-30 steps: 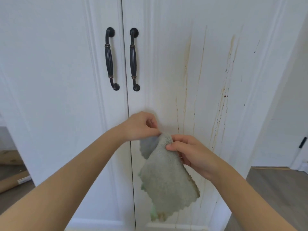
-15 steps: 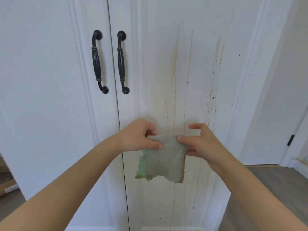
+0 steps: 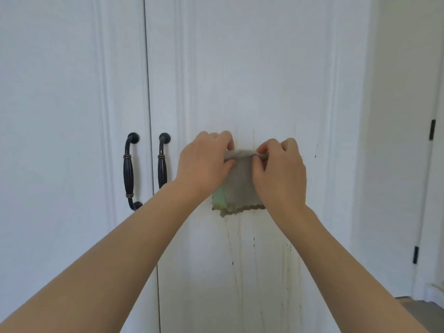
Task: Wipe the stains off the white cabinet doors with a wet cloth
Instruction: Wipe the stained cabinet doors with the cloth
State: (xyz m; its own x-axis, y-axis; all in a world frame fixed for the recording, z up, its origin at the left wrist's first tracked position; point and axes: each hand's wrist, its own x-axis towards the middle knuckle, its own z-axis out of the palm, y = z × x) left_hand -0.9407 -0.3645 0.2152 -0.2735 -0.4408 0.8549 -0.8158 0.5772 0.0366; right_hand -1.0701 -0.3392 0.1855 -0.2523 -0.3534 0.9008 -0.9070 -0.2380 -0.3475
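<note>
**Cloth held flat against the stained right door**

The cloth (image 3: 240, 181) sits just right of the middle of the frame, spread against the right cabinet door (image 3: 240, 68). It is a soft, fuzzy grey square with a wavy, scalloped lower edge that is browned with dirt, and a pale green patch shows at its lower left corner. Its top edge is rolled into a thin ridge.

The left hand (image 3: 204, 164) pinches the upper left corner of the cloth, fingers curled closed over the rolled edge. The right hand (image 3: 280, 169) pinches the upper right corner the same way, thumb and fingers closed on the fabric. Both bare forearms reach in from the bottom corners of the frame.

Thin brownish drip stains (image 3: 236, 260) run down the door below the cloth, with small dark specks among them; fainter streaks rise just above the hands, and a short dark mark sits to the right of the right hand. The door is smooth painted white with raised vertical moulding on each side of its flat panel.

The left cabinet door (image 3: 60, 116) matches it and meets it at a narrow vertical seam. Two dark metal handles (image 3: 131, 171), fluted in the middle with ringed bands, stand either side of the seam, left of the hands; the right one is partly hidden behind the left wrist. The panel above the hands is open and plain. At the far right a white wall and door frame carry dark hinges (image 3: 432, 133), and a strip of wooden floor (image 3: 422, 311) shows in the lower right corner. No writing is visible.
</note>
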